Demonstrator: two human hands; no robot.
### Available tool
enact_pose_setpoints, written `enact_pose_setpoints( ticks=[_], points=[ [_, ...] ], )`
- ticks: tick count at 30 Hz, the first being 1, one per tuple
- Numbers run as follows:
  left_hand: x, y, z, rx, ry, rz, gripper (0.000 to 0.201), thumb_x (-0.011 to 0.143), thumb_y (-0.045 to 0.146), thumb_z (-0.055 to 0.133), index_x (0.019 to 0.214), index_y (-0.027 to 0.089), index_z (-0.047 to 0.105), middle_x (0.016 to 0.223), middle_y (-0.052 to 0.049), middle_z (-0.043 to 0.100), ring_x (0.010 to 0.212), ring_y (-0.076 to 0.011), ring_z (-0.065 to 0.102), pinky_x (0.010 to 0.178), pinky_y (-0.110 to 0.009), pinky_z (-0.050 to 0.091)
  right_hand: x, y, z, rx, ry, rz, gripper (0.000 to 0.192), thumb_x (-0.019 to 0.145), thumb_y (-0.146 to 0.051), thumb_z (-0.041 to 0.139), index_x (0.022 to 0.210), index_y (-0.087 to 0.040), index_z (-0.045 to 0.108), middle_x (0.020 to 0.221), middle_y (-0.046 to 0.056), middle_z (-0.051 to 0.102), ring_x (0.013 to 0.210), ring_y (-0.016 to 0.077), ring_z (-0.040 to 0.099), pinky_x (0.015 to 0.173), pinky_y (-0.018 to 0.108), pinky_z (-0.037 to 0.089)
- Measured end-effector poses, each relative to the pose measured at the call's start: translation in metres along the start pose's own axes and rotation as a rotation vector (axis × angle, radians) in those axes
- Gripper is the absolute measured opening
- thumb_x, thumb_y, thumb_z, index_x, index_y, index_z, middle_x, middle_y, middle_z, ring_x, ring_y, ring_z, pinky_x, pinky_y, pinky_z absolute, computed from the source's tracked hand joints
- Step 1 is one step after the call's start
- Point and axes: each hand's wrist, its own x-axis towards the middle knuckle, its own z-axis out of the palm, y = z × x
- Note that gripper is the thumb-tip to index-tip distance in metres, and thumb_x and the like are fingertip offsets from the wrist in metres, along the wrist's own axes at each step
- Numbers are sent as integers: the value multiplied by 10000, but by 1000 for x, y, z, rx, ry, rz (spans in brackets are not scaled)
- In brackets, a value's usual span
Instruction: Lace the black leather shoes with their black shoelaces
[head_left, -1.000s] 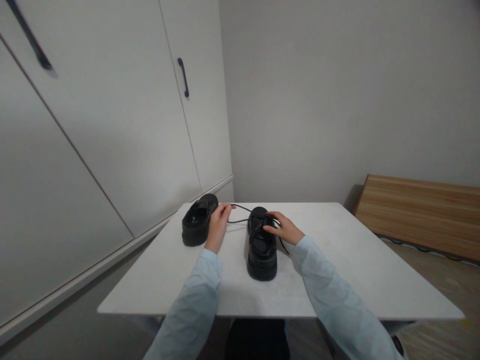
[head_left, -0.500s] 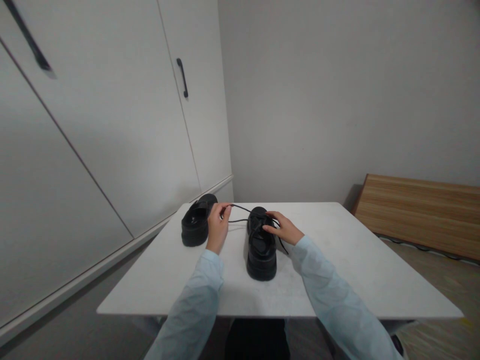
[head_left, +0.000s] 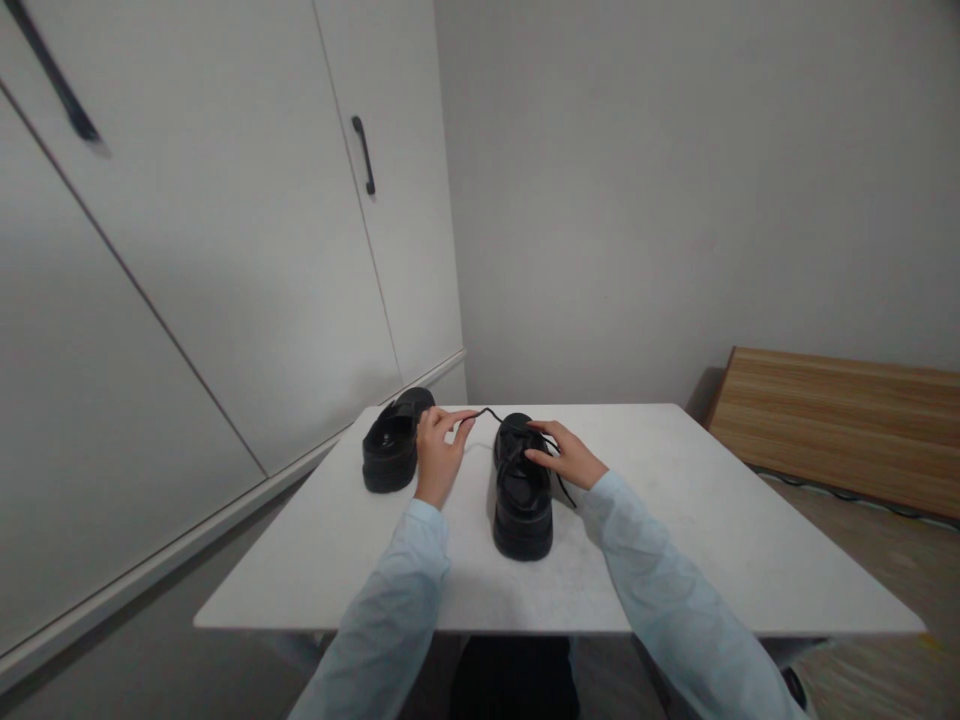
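Two black shoes stand on a white table (head_left: 675, 540). The nearer shoe (head_left: 523, 500) sits in the middle with its heel toward me. My right hand (head_left: 566, 458) rests on its top, fingers pressing the laces. My left hand (head_left: 439, 450) pinches a black shoelace (head_left: 489, 413) between thumb and fingers, just left of that shoe; the lace runs in a short arc to the shoe's front. The second shoe (head_left: 392, 450) stands at the table's far left corner, behind my left hand.
White cupboard doors with black handles (head_left: 364, 155) fill the left side. A plain grey wall stands behind the table. A wooden board (head_left: 840, 420) lies low at the right, over a wood-look floor.
My left hand has moved right, toward the nearer shoe, so the lace it holds is shorter and more slack. My right hand has stayed on the shoe.
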Motion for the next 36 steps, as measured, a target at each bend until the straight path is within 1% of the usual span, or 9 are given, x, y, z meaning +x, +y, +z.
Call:
enact_pose_setpoints(
  ticks=[6, 11, 17, 20, 23, 25, 27, 32, 36],
  points=[
    [-4, 6, 4, -84, -124, 17, 150, 800, 311, 609, 879, 250, 721, 837, -40, 665, 861, -212, 554, 867, -355, 368, 0, -14, -6, 8, 16, -75, 508, 796, -384, 603, 1274, -247, 502, 1203, 97, 563, 1147, 239, 522, 1019, 430, 384],
    [-8, 12, 11, -227, -272, 6, 145, 776, 315, 639, 860, 237, 727, 854, -63, 686, 858, -219, 585, 854, -366, 411, -1, -23, -8, 79, 32, -121, 601, 814, -381, 595, 1371, -279, 392, 1274, 71, 547, 1200, 227, 493, 1054, 429, 345],
    [-15, 17, 18, -378, -424, -18, 169, 797, 312, 622, 875, 203, 726, 861, -77, 681, 873, -207, 610, 846, -343, 444, -2, -28, -2, 120, 28, -129, 510, 800, -379, 618, 1287, -260, 523, 1299, 74, 561, 1234, 250, 475, 1069, 439, 336],
    [-17, 18, 20, -429, -472, -27, 184, 800, 319, 621, 879, 191, 728, 865, -77, 666, 870, -197, 607, 838, -329, 449, -2, -30, 2, 121, 49, -131, 497, 789, -358, 635, 1268, -260, 543, 1230, 83, 612, 1175, 249, 527, 1028, 448, 383],
    [-18, 20, 20, -467, -512, -23, 195, 800, 321, 623, 879, 180, 731, 852, -77, 656, 867, -189, 595, 833, -321, 446, -1, -28, 5, 132, 90, -169, 348, 783, -354, 642, 1116, -255, 659, 1079, 84, 689, 1078, 251, 585, 969, 449, 432],
    [-19, 21, 21, -477, -516, -33, 196, 788, 325, 639, 870, 174, 733, 843, -77, 653, 854, -183, 590, 823, -317, 447, -1, -27, 7, 145, 109, -183, 228, 788, -351, 635, 970, -243, 719, 975, 82, 719, 1040, 255, 605, 954, 454, 442],
    [-19, 20, 21, -478, -495, -48, 191, 763, 326, 666, 853, 171, 732, 837, -75, 653, 839, -180, 592, 811, -313, 449, -1, -27, 7, 172, 125, -167, 193, 796, -348, 622, 907, -234, 732, 938, 81, 727, 1044, 256, 608, 957, 452, 442],
    [-17, 16, 23, -428, -398, -114, 188, 752, 317, 667, 856, 167, 712, 827, -64, 672, 820, -179, 602, 793, -304, 452, -1, -34, -1, 290, 183, -28, 249, 806, -385, 597, 953, -225, 721, 1031, 76, 711, 1076, 246, 606, 982, 426, 436],
    [-14, 10, 25, -420, -336, -216, 205, 803, 332, 589, 888, 165, 671, 834, -51, 677, 779, -158, 618, 748, -276, 464, 0, -33, -10, 423, 252, 42, 248, 803, -392, 604, 920, -205, 715, 964, 68, 727, 973, 233, 649, 954, 419, 454]
  ],
)
